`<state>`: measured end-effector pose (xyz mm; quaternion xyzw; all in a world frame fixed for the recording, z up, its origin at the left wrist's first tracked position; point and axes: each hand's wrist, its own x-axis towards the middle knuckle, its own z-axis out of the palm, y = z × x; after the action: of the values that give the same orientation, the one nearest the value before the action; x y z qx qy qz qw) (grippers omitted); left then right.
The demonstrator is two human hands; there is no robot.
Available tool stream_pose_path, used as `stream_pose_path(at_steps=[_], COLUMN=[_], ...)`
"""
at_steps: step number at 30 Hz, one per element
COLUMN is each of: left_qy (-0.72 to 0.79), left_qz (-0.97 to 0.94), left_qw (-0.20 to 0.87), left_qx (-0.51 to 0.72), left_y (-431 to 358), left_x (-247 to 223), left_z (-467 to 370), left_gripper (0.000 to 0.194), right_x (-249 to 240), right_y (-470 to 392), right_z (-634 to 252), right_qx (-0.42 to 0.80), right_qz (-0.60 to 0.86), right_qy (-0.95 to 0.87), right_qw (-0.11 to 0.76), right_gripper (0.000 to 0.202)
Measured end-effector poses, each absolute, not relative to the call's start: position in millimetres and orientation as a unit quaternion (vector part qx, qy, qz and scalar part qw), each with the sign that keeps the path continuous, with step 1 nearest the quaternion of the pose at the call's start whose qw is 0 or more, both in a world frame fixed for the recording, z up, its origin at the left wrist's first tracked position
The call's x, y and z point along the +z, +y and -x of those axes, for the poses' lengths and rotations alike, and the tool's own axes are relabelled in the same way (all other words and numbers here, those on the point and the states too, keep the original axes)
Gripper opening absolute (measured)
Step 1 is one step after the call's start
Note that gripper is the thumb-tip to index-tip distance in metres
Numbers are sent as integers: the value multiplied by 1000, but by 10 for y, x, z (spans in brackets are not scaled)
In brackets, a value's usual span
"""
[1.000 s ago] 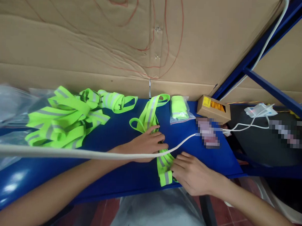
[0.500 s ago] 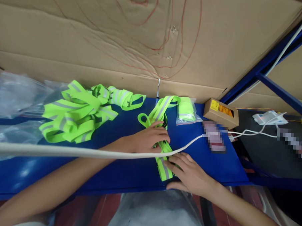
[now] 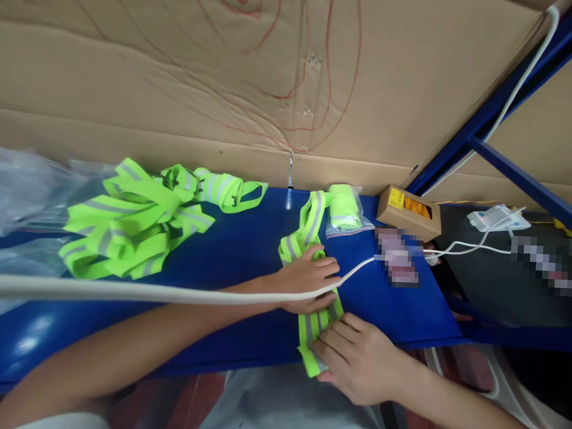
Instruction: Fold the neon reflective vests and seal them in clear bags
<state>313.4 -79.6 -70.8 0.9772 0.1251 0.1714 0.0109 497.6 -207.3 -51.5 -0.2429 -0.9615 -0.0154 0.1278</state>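
A neon yellow reflective strap (image 3: 291,245) with grey stripes lies across the blue table, running from near the back towards the front edge. My left hand (image 3: 306,280) bends its fingers over the middle of the strap and presses it down; part of the strap is hidden under the palm. With closed fingers, my right hand (image 3: 360,358) grips the strap's near end, where layers lie side by side and a short tip sticks out at the table's front edge. My right thumb is mostly hidden.
More reflective straps (image 3: 124,223) lie heaped at the left, beside clear plastic bags (image 3: 21,190). Towards the back are a bagged strap (image 3: 346,207) and a small cardboard box (image 3: 409,213). A white cable (image 3: 169,293) crosses the view in front of my left arm.
Both hands have shifted slightly towards me and the right along the strap. My right hand has closed on the near end, which now reaches the table edge. The far loop is pulled nearer.
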Motion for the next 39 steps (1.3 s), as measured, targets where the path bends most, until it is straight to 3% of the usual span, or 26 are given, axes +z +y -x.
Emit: stream_pose_path(at_steps=[5, 12, 14, 17, 22, 26, 31, 35, 39], left_qy=[147, 143, 147, 164, 205, 237, 246, 251, 247], left_qz=[-973, -971, -971, -968, -960, -954, -950, -947, -948], left_qw=[-28, -41, -34, -22, -3, 6, 21, 26, 14], left_qx=[174, 189, 188, 189, 189, 186, 193, 199, 198], left_y=[-688, -564, -549, -510, -518, -664, -850, -896, -848], left_x=[-761, -825, -823, -814, -812, -824, -843, -849, -876], left_z=[-3182, -3147, -3142, -3134, -3119, -3099, -3109, -3134, -3138], left_gripper=[27, 27, 29, 31, 29, 24, 21, 17, 17], right_x=[-498, -667, -725, -797, -747, -486, -94, 31, -82], right_y=[-1960, -2027, -2114, -2219, -2223, -2104, -1803, -1584, -1519], right_z=[-4831, -4849, -4881, -4915, -4957, -4996, -4972, -4859, -4751], right_qx=[126, 12, -28, -56, -41, 149, 326, 334, 288], right_qz=[275, 280, 296, 308, 298, 328, 373, 324, 304], right_qy=[-948, -940, -933, -932, -940, -919, -866, -885, -907], right_qw=[96, 195, 202, 183, 160, 162, 71, 22, 32], right_gripper=[33, 18, 32, 74, 43, 39, 34, 32, 29])
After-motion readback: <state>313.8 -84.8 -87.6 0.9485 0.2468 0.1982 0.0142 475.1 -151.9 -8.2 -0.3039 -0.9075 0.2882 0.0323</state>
